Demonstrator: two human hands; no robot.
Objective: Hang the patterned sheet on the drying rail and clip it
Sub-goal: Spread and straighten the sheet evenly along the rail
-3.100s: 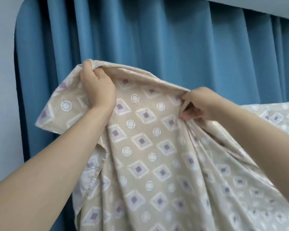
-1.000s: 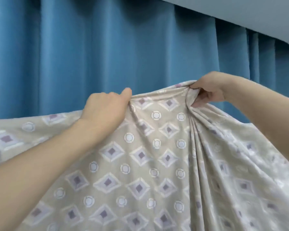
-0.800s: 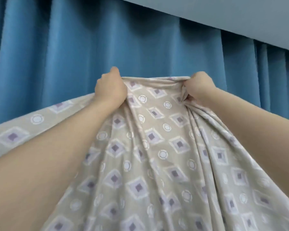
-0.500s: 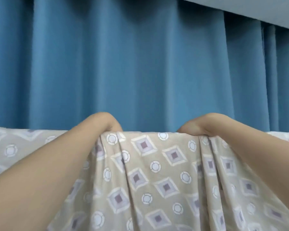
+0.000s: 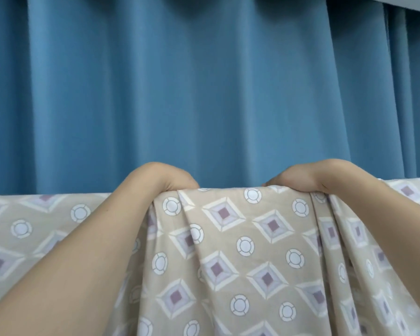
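Okay, we see patterned sheet (image 5: 240, 251) draped across lower frame, top fold running level left to right, fabric falling toward us in loose pleats. Left hand (image 5: 160, 177) and right hand (image 5: 306, 177) bent over top fold, well apart, wrists up, touching sheet. Fingers hidden behind fold: we cannot tell if curled or gripping. Rail hidden under sheet. Blue curtain (image 5: 204, 81) behind.

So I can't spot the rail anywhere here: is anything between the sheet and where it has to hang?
Nothing visible blocks it. The patterned sheet is draped over a straight top line, with the left hand and right hand reaching over that edge. The rail itself is hidden under the cloth. Behind hangs only the blue curtain.
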